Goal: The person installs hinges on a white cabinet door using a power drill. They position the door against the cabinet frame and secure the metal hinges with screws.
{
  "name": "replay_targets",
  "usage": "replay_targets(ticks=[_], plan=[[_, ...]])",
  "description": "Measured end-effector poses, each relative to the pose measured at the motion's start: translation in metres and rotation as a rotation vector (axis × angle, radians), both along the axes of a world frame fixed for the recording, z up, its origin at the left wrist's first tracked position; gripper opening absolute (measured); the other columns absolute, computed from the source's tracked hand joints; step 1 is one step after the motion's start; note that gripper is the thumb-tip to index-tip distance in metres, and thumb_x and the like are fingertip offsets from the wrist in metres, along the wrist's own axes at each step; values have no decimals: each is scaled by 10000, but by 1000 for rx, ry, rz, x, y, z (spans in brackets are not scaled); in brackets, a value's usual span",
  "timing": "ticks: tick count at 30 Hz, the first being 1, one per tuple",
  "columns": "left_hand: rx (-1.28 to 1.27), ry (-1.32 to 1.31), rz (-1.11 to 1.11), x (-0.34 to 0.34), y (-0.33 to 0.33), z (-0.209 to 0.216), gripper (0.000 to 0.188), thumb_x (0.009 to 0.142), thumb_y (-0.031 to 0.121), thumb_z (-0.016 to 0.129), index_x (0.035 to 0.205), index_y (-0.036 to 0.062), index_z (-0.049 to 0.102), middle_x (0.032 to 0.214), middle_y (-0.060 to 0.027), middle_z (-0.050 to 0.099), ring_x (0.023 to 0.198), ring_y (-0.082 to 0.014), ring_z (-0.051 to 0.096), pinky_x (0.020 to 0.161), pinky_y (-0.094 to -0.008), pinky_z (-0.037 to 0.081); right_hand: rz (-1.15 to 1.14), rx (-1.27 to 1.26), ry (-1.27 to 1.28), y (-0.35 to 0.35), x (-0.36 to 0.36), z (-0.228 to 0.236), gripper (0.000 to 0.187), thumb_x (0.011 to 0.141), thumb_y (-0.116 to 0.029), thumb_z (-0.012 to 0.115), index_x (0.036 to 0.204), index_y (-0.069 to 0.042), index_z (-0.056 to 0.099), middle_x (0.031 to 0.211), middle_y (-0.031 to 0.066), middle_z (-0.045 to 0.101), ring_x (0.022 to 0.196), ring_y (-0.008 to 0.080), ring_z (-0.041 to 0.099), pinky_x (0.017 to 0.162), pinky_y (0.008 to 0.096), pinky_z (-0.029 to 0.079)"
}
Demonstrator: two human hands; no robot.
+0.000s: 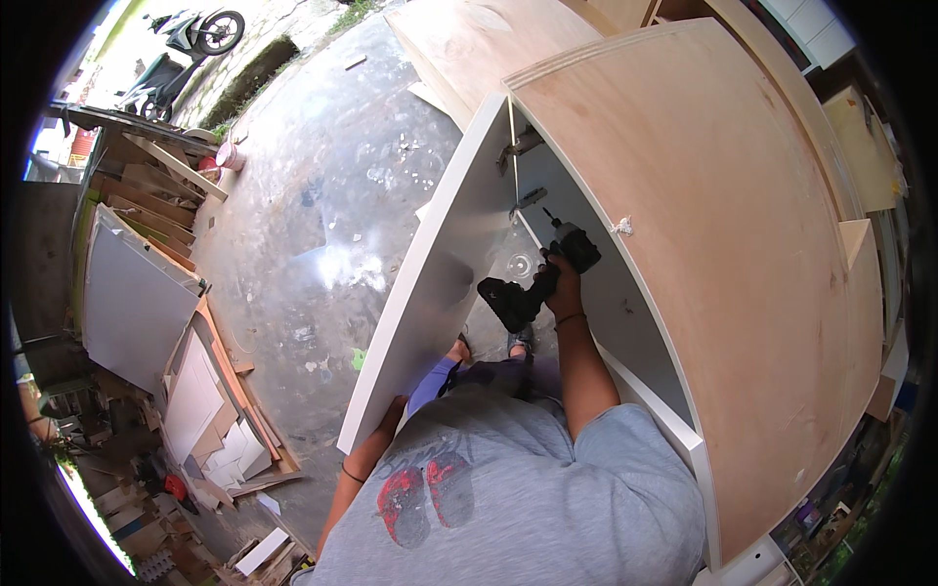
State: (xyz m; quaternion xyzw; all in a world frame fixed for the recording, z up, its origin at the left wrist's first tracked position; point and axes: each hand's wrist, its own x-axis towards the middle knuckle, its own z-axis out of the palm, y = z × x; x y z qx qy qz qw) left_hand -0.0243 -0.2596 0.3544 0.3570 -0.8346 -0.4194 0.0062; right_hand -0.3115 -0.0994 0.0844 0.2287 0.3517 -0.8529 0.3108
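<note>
My right hand (564, 283) is closed round the grip of a black cordless drill (576, 244). Its bit points away from me, toward a metal hinge (531, 198) inside the cabinet. A white cabinet door (420, 264) stands swung out on the left, joined at its far edge to the plywood-sided cabinet (674, 225). Another hinge (506, 156) shows farther along that joint. Against the inner face of the door, near its close end, is my left hand (397, 408). The fingers of that hand are hidden, so its grip does not show.
Wood offcuts and boards (210, 420) lean in a pile at the left, beside a grey panel (137, 293). A pink bucket (231, 156) stands on the stained concrete floor (303, 225). Another wooden panel (479, 49) lies beyond the cabinet. Motorbikes (186, 59) are parked outside, far left.
</note>
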Motion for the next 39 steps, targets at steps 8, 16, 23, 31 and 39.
replay_targets(ticks=[8,16,23,31,39], plan=[[-59,27,110,10,-25,-9,247,800,107,691,1006,-9,619,908,-91,652,821,-186,598,719,-309,478,-44,-288,-202,-15,-1,-42,260,786,-94,583,1033,-76,505,920,79,587,628,169,537,544,315,486],[184,282,378,-9,-72,-8,260,774,55,681,1008,-12,590,924,-47,604,863,-143,555,769,-274,454,-58,-284,-210,-23,-5,-42,251,784,-85,573,1026,-74,505,902,70,584,616,175,541,533,323,486],[120,262,334,-16,-81,-1,273,773,25,658,1027,0,563,921,-24,570,853,-124,540,736,-266,456,-94,-308,-229,-27,-3,-51,238,790,-85,574,1019,-80,508,906,73,584,598,180,543,527,336,486],[110,233,339,-21,-81,3,255,750,26,675,985,-7,580,885,-31,581,829,-125,543,738,-266,451,-83,-401,-249,-26,-4,-48,215,794,-74,571,1002,-83,519,861,57,570,595,166,526,524,312,464],[121,197,313,-18,-87,8,240,768,58,682,984,-11,601,899,-44,607,842,-139,564,756,-269,466,-30,-505,-243,-23,-5,-50,157,769,-93,587,912,-76,526,809,29,552,629,133,556,582,315,483]])
